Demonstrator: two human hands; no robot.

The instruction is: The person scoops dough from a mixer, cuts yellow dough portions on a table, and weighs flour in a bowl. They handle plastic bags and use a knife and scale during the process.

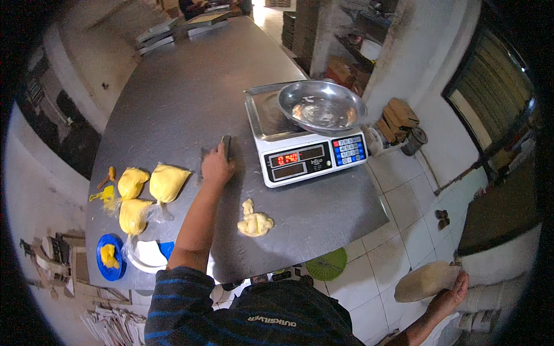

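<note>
My left hand (218,166) lies on the steel table, its fingers around a dark flat tool (226,147), perhaps a dough scraper. Most of that tool is hidden under the hand. Closer to my body sits a knotted lump of pale dough (255,224). To the right of the hand stands a white digital scale (298,162) with lit red digits. A shallow steel bowl (322,108) rests tilted on its pan. Off the table's right side, my right hand (454,290) grips the edge of a pale oval thing (422,283), whose kind is unclear.
Several plastic bags of yellow paste (170,182) lie left on the steel table (194,86), near a blue lid (113,273) and a white tub (145,264). Trays (207,19) stand at the far end near a person (190,8). A green stool (326,264) is below.
</note>
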